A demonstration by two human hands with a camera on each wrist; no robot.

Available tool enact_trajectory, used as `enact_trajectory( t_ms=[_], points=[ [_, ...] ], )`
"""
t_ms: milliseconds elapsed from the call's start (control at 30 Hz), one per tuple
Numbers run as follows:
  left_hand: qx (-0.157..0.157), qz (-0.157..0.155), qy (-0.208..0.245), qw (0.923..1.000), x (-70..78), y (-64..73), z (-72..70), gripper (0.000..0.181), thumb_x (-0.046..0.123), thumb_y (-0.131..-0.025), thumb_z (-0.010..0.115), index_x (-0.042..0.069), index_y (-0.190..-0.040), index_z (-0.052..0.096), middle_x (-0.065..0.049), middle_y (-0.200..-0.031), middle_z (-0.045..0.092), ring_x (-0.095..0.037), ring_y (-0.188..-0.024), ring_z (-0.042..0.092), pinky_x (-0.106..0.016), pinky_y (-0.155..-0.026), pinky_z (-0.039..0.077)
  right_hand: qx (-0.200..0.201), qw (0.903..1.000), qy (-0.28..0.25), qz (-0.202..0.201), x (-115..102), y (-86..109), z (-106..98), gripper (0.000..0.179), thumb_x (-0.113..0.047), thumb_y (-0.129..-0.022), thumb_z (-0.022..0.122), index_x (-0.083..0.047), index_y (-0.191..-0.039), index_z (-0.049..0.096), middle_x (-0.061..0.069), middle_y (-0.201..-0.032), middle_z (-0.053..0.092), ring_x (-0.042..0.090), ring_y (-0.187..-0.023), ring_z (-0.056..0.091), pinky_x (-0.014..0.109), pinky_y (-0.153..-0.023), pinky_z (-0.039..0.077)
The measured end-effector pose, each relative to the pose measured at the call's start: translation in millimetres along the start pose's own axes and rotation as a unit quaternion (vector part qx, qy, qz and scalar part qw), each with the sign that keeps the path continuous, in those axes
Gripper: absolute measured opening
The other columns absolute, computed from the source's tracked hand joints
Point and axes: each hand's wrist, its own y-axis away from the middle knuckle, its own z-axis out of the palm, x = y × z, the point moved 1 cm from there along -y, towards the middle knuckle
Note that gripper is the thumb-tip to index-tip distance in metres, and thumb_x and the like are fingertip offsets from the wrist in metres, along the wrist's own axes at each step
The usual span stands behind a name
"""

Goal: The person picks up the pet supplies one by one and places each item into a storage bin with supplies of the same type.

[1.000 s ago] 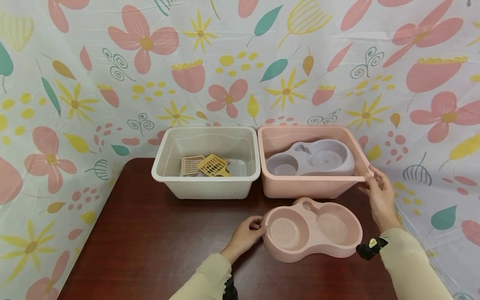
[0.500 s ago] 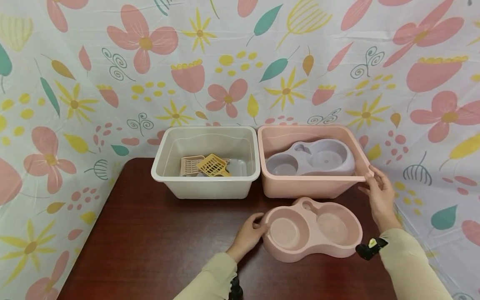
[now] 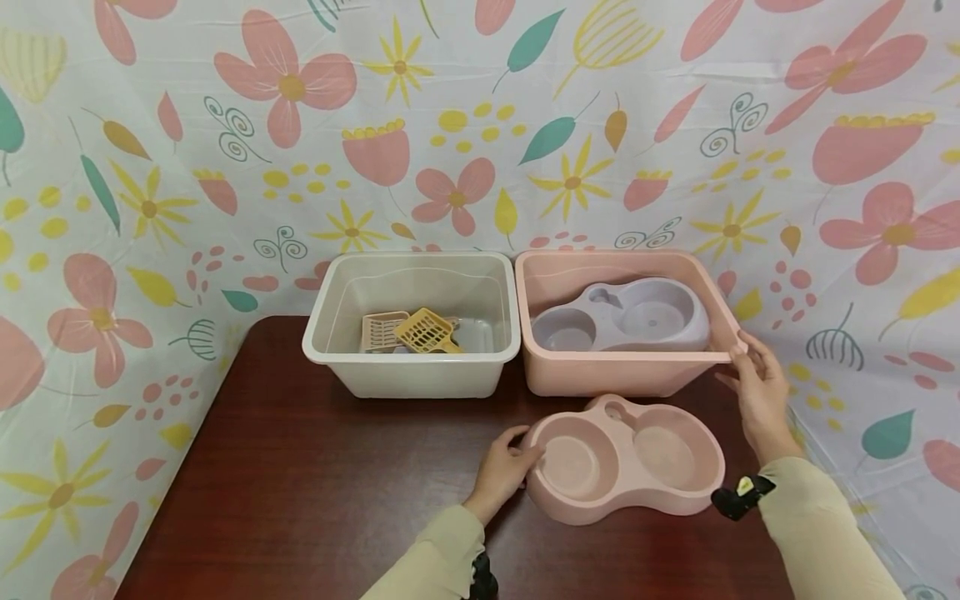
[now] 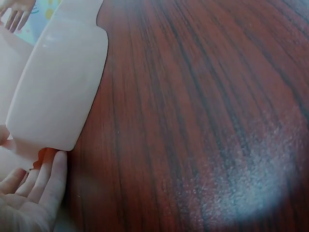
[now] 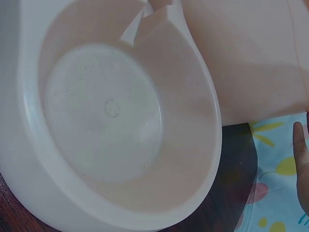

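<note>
A pink double pet bowl [image 3: 627, 467] sits on the table in front of a pink litter tub [image 3: 615, 377]. My left hand [image 3: 501, 471] grips the bowl's left end, thumb over the rim. Its fingers [image 4: 53, 179] reach under the bowl's lower edge in the left wrist view. My right hand [image 3: 761, 400] pinches the tub's front right rim corner between thumb and fingers. Inside the tub lies a lavender double pet bowl [image 3: 609, 321], tilted against the back. The right wrist view shows the pink bowl [image 5: 111, 145] close up, with a fingertip [image 5: 298, 133] at the right edge.
A cream litter tub [image 3: 420, 375] stands left of the pink one. It holds a yellow slotted litter scoop [image 3: 426, 332], a pink scoop [image 3: 381, 331] and a pale grey item [image 3: 474, 335]. Patterned cloth [image 3: 480, 125] hangs behind the dark red table [image 3: 300, 500].
My left hand has shifted slightly right and its thumb has come further over the pink bowl's rim. The bowl, both tubs and my right hand stay where they were.
</note>
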Motion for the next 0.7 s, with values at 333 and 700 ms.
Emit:
enact_trajectory(
  t_ms=[333, 700],
  points=[
    [0.032, -0.012, 0.031, 0.999, -2.5, 3.4, -4.4, 0.041, 0.02, -0.087, 0.068, 0.008, -0.127, 0.065, -0.003, -0.074, 0.07, -0.011, -0.058, 0.062, -0.027, -0.05, 0.052, 0.004, 1.0, 0.006, -0.006, 0, 0.4, 0, 0.036, -0.009, -0.099, 0.06, -0.009, -0.135, 0.06, 0.001, -0.125, 0.057, 0.006, -0.091, 0.061, 0.02, -0.067, 0.055],
    [0.053, 0.015, 0.004, 0.9985, 4.7, 5.1, -30.3, 0.036, 0.019, -0.084, 0.069, 0.014, -0.12, 0.07, 0.002, -0.069, 0.069, -0.008, -0.059, 0.061, -0.024, -0.054, 0.048, 0.011, 0.9999, 0.002, -0.003, 1, -0.3, 0, 0.036, -0.007, -0.099, 0.06, -0.009, -0.135, 0.06, 0.002, -0.126, 0.056, 0.005, -0.092, 0.061, 0.02, -0.067, 0.055]
  ],
)
